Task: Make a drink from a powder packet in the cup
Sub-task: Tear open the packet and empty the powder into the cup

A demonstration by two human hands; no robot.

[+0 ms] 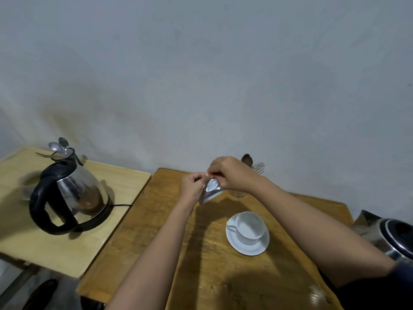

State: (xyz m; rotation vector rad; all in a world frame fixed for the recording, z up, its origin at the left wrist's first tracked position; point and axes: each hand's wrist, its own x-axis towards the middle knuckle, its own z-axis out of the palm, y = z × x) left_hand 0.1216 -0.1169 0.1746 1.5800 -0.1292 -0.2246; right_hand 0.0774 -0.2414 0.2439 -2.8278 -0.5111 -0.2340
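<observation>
A silver powder packet [211, 190] is held in the air above the far part of the brown wooden table [156, 220]. My left hand [192, 186] pinches its left side and my right hand [230, 174] pinches its top edge, fingertips close together. A white cup [249, 227] stands empty on a white saucer [250, 248] nearer to me and to the right, below the packet. Its handle points left.
A steel kettle with a black handle [71, 195] sits on a lighter table [55, 247] to the left, its cord trailing right. Behind my right hand a glass [239, 194] holds a spoon and fork. A second kettle [393, 236] stands at the right edge.
</observation>
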